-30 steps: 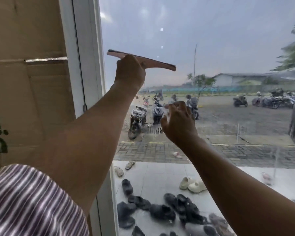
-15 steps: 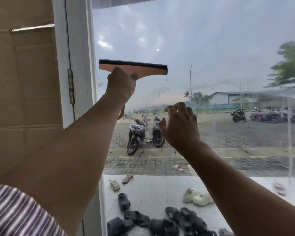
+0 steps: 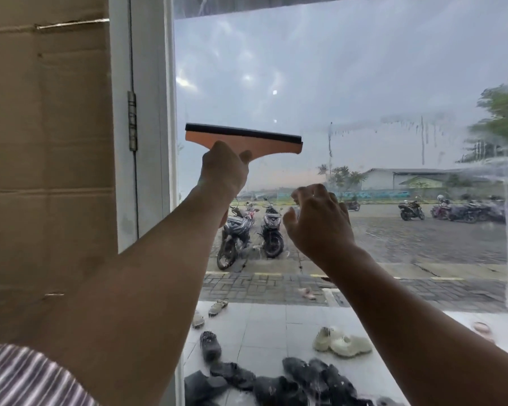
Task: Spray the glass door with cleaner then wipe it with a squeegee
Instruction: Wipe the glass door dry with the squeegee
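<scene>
The glass door [image 3: 349,68] fills the middle and right of the head view, with wet streaks and drips of cleaner [image 3: 423,133] at the right. My left hand [image 3: 223,169] grips the handle of an orange squeegee [image 3: 264,145]. Its black rubber blade lies almost level against the glass, close to the left edge of the pane. My right hand [image 3: 320,222] is lower and to the right, fingers loosely bent with the tips at the glass, holding nothing. No spray bottle is in view.
A white door frame [image 3: 150,112] with a metal hinge [image 3: 132,124] borders the glass on the left, and brown cardboard [image 3: 41,142] covers the wall beside it. Through the glass I see several shoes [image 3: 291,379] on white tiles and parked motorcycles [image 3: 235,232].
The squeegee has come down the glass past the hinge's height, and its blade has levelled from a tilt. My right hand stays at the glass below it.
</scene>
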